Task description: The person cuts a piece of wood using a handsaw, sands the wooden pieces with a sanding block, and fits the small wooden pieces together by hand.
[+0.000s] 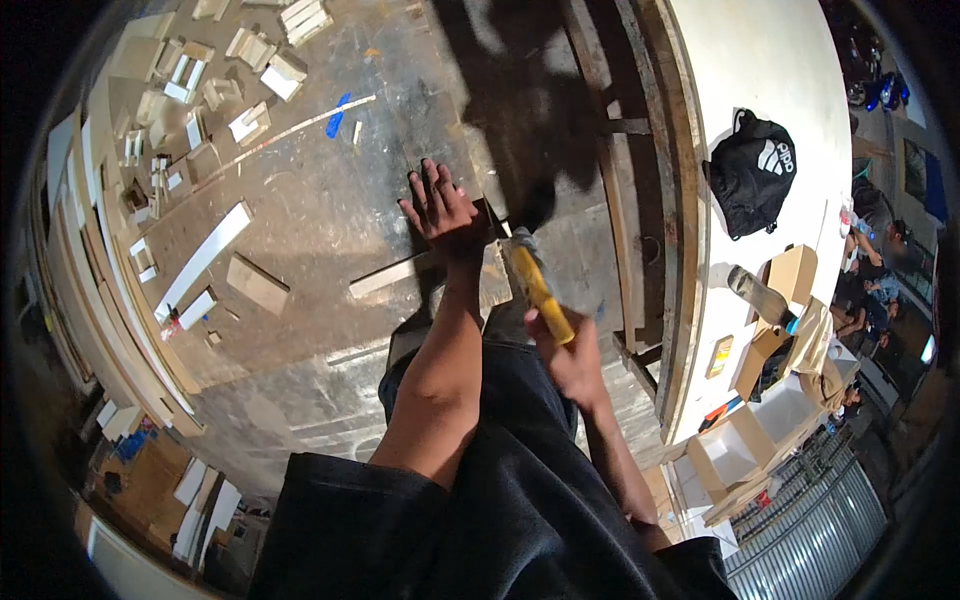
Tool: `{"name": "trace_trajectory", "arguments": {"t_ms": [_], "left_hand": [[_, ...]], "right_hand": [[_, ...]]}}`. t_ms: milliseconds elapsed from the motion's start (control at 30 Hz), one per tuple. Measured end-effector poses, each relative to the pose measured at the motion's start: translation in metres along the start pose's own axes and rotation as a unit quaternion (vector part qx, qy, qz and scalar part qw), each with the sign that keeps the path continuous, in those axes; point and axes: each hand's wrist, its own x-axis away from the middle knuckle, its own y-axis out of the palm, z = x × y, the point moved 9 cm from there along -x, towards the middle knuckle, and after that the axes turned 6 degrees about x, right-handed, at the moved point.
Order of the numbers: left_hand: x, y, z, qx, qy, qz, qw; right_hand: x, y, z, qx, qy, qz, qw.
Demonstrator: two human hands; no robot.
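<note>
My left hand (442, 212) lies with its fingers spread on the brown wooden work surface (330, 190). My right hand (567, 358) is closed round the handle of a yellow-handled tool (540, 288). The tool's far end is grey and blurred, so its kind is unclear; it points up toward the left hand's wrist side. A narrow, dark, pointed piece shows between that end and the left hand, partly hidden. Below my left hand, a light wooden strip (390, 276) runs under or behind the forearm; I cannot tell which.
Several small wooden assemblies (250, 122) lie at upper left, near a long thin strip (290, 130) and blue tape (338, 116). A white-faced board (205, 260) and a wooden block (257, 284) lie left. Right, a pale table (700, 300) holds a black bag (752, 172) and a bottle (757, 295).
</note>
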Motion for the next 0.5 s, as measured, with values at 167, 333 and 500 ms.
{"name": "trace_trajectory", "arguments": {"t_ms": [167, 333, 500], "left_hand": [[0.001, 0.001, 0.000, -0.012, 0.007, 0.003, 1.000], [-0.001, 0.002, 0.001, -0.001, 0.009, 0.012, 1.000], [0.000, 0.003, -0.001, 0.023, 0.006, 0.016, 1.000]], "right_hand": [[0.012, -0.004, -0.001, -0.008, 0.026, -0.031, 0.999], [0.006, -0.004, -0.020, 0.032, -0.005, -0.041, 0.999], [0.009, -0.007, -0.013, -0.035, 0.025, 0.012, 0.999]]}}
